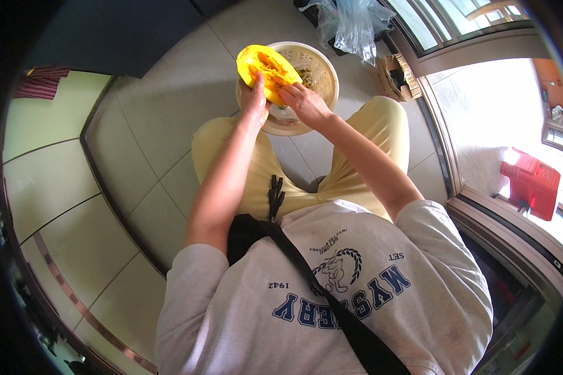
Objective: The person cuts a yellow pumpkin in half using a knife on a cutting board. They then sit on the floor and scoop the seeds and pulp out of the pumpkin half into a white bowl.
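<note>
A cut piece of pumpkin (268, 70) with yellow-orange flesh and a stringy hollow faces upward over a round cream plastic basket (330, 89). My left hand (255, 101) grips its lower left side, with the thumb on the flesh. My right hand (307, 103) touches the lower right edge, its fingers bent at the stringy middle; whether they hold any pulp cannot be seen. Inside the basket lie scraps and clear plastic, partly hidden by the pumpkin and my hands.
Clear plastic bags (356, 28) hang over a dark object at the top right, near an open cardboard box (396, 77). A sliding door frame (443, 136) runs along the right. A dark cabinet (122, 33) stands at the upper left, above a tiled wall (51, 150).
</note>
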### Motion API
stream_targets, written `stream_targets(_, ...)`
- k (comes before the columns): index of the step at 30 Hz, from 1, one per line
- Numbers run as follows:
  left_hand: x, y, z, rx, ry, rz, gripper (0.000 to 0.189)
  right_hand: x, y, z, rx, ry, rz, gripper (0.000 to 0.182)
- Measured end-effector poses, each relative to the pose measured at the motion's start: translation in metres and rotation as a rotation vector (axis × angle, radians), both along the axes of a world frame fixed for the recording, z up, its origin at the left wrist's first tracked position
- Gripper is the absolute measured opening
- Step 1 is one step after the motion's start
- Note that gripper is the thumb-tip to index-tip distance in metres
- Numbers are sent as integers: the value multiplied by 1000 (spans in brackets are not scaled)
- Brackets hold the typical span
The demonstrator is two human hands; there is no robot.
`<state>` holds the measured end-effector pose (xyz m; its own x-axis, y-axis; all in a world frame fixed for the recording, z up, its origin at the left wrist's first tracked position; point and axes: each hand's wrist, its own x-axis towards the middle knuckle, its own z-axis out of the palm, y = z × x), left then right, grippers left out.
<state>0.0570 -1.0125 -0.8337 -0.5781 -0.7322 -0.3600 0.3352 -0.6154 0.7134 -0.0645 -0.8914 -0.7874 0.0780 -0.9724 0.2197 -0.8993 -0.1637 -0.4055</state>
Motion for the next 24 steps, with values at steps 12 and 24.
stream_targets(12,-6,17,52,3,-108,-27,63,-2,-60,23,-182,-65,-97,39)
stream_targets(24,0,16,47,26,-41,-51,60,21,-62,18,-34,-278,-342,29)
